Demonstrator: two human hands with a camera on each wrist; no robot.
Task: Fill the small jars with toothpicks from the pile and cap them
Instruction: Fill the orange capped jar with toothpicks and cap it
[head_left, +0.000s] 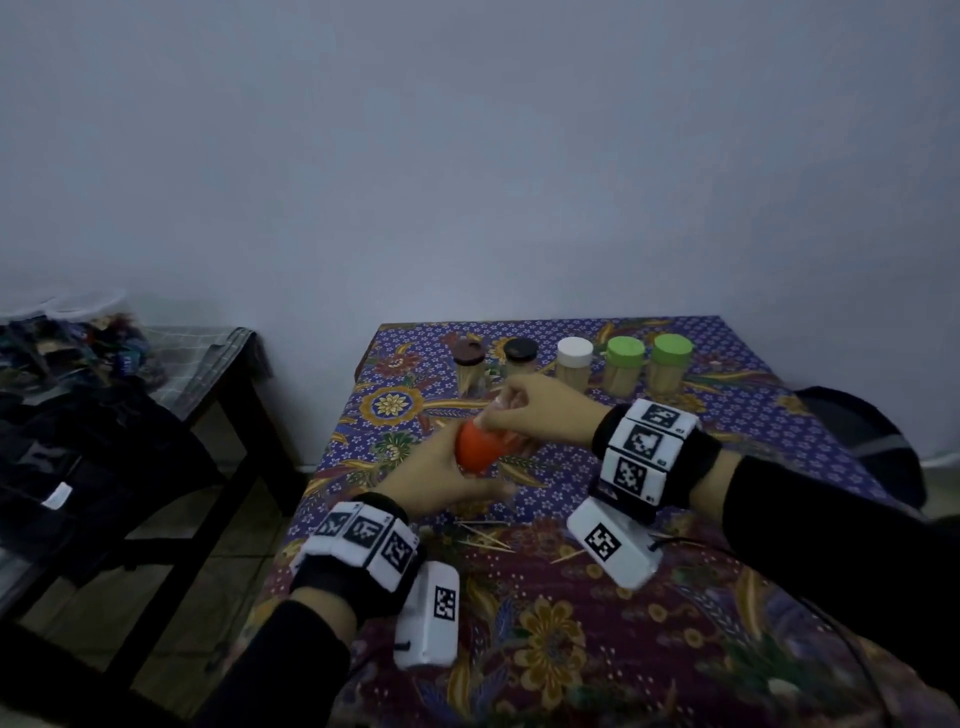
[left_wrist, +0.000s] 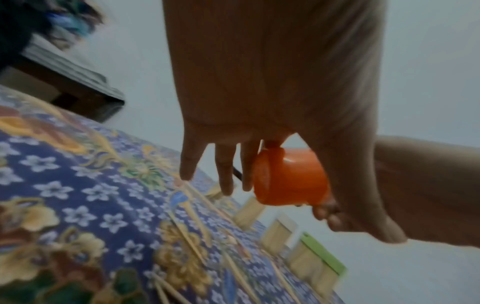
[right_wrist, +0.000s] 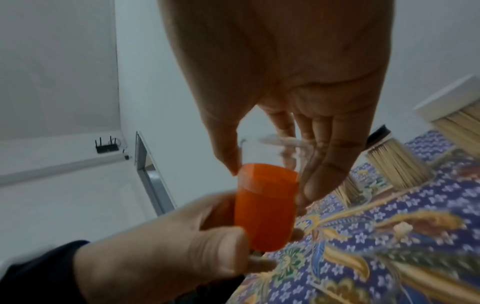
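My left hand (head_left: 457, 475) grips an orange cap (head_left: 480, 449) between thumb and fingers, above the middle of the table. My right hand (head_left: 519, 410) pinches a small clear jar (right_wrist: 281, 147) from above, right against the orange cap (right_wrist: 265, 205). The jar is blurred and looks see-through; whether the cap sits on it is unclear. In the left wrist view the orange cap (left_wrist: 288, 179) lies between my thumb and index finger, the other fingers (left_wrist: 224, 179) hanging straight. Loose toothpicks (head_left: 483, 535) lie on the cloth below my hands.
Several capped jars full of toothpicks stand in a row at the back: brown (head_left: 470, 364), dark (head_left: 519, 358), white (head_left: 574, 364), two green (head_left: 623, 369) (head_left: 670, 364). The flowered tablecloth (head_left: 571, 649) covers the table. A dark side table (head_left: 208, 374) with clutter stands left.
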